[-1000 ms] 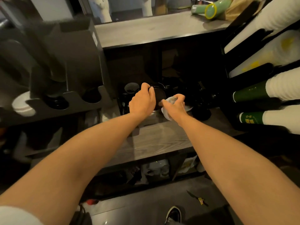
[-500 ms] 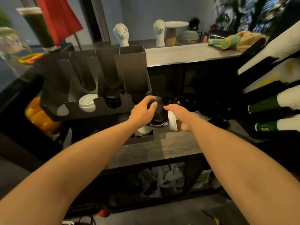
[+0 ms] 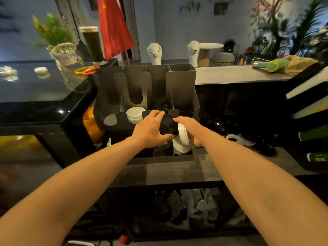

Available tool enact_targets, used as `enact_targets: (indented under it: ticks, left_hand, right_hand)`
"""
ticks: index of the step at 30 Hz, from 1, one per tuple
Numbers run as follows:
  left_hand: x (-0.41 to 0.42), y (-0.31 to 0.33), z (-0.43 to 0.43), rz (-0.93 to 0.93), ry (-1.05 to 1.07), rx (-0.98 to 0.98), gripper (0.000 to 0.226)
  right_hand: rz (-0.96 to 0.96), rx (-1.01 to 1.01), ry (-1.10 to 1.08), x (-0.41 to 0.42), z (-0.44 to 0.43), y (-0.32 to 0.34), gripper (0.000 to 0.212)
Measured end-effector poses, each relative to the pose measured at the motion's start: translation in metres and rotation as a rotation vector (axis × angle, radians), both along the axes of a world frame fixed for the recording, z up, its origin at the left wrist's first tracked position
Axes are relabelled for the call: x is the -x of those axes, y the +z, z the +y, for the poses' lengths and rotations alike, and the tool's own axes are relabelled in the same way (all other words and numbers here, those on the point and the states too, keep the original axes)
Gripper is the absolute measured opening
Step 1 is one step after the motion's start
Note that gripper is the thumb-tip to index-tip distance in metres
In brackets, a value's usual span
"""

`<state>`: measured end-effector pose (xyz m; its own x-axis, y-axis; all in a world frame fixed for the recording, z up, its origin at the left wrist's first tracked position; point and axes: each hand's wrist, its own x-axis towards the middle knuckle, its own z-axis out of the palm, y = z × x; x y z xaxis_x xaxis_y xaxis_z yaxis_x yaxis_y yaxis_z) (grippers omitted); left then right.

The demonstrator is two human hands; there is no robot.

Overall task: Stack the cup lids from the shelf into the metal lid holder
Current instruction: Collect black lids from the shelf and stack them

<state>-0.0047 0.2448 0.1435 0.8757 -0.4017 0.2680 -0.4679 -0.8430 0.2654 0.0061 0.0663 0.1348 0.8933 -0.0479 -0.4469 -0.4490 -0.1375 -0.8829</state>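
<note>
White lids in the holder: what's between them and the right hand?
Head view: left hand gripping a black lid; right hand grips other white lids.

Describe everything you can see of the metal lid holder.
The metal lid holder is dark grey sheet metal, upright, with four side-by-side bays, tall rounded slots and a low scalloped front lip. A white lid stack sits in the second bay from the left. The left hand holds a black lid at its front lip.
</note>
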Motion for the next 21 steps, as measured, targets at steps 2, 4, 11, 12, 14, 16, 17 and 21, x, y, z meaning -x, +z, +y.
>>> enact_targets:
  ticks: [2,4,11,12,14,16,17,21]
  left_hand:
    - [-0.001,0.0,0.012,0.001,0.029,0.045,0.096]
    - [-0.003,0.002,0.02,-0.007,0.076,0.086,0.093]
    - [-0.029,0.013,0.024,-0.138,0.151,0.009,0.084]
    - [-0.033,0.015,0.023,-0.131,0.15,0.016,0.083]
    - [-0.042,0.022,0.019,-0.109,0.149,0.032,0.081]
    - [-0.051,0.029,0.015,-0.077,0.161,0.024,0.078]
    - [-0.055,0.032,0.013,-0.051,0.173,0.019,0.077]
    - [-0.069,0.039,0.003,0.053,0.21,-0.011,0.073]
  right_hand:
    - [-0.015,-0.015,0.027,0.0,0.009,0.005,0.065]
    - [-0.035,-0.046,0.067,-0.001,0.015,0.008,0.074]
    - [-0.446,0.411,0.358,-0.006,0.026,0.03,0.091]
    - [-0.47,0.495,0.405,-0.008,0.025,0.032,0.095]
    - [-0.483,0.643,0.474,-0.013,0.022,0.038,0.101]
    - [-0.476,0.776,0.533,-0.021,0.018,0.044,0.104]
    - [-0.467,0.836,0.568,-0.024,0.016,0.048,0.105]
    - [-0.396,0.937,0.669,-0.038,0.015,0.069,0.101]
